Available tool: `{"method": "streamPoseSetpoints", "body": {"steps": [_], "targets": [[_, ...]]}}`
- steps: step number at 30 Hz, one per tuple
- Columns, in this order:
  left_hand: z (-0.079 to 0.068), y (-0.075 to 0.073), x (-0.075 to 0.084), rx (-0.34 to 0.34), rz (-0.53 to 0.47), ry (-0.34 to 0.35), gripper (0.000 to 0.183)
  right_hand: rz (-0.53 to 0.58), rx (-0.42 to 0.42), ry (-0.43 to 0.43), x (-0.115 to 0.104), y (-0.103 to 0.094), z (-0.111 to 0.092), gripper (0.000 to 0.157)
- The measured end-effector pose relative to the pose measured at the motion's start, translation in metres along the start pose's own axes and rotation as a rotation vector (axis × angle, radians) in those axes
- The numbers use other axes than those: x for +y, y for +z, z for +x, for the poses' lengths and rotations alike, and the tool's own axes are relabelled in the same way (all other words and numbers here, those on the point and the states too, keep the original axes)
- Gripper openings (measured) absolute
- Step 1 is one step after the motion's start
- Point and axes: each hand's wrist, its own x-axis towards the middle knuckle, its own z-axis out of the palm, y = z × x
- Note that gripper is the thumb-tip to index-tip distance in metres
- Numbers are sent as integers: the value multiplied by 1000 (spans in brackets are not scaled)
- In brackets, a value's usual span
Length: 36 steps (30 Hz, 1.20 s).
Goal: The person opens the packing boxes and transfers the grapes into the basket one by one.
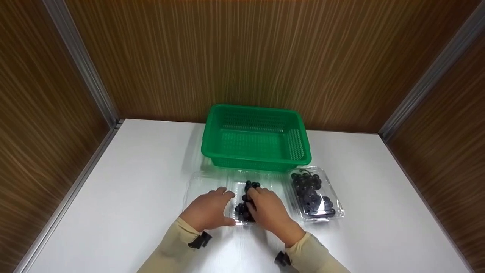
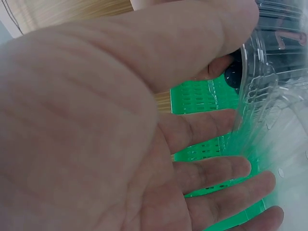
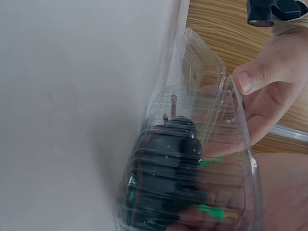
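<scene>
Dark grapes (image 1: 244,212) lie in the base of an opened clear plastic clamshell box (image 1: 231,178). My right hand (image 1: 268,210) reaches over the base and grips the bunch, its fingertips among the grapes. Through the plastic wall in the right wrist view, the bunch (image 3: 166,159) shows with stem ends, and the fingers behind it are blurred. At the box's left part is my left hand (image 1: 210,210), thumb and fingers spread and fairly straight. Its thumb (image 3: 250,81) lies by the clear rim. In the left wrist view its fingers (image 2: 211,168) extend beside the plastic.
A green plastic basket (image 1: 257,159) stands behind the box. To the right sits a second clear box (image 1: 337,201) with dark grapes inside. All stand on a white table (image 1: 151,170) enclosed by wood-grain panels (image 1: 257,53).
</scene>
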Motion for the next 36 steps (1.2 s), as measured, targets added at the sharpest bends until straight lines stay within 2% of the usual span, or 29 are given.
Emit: {"method": "streamPoseSetpoints", "body": {"steps": [7,14,21,26,29,36], "targets": [[1,1,-2,13,-5,14,75,14,-2,41,-3,0,0,19],[0,-1,-1,14,4,9,73,0,14,13,2,-1,1,21],[-1,-1,0,29,7,23,70,64,5,67,1,0,1,25],[-2,-2,1,31,1,31,70,-32,48,23,2,2,1,31],[-2,-3,1,31,1,33,70,-91,76,-14,3,3,0,29],[-2,-2,0,44,9,57,68,-67,69,-43,4,0,0,21]]}}
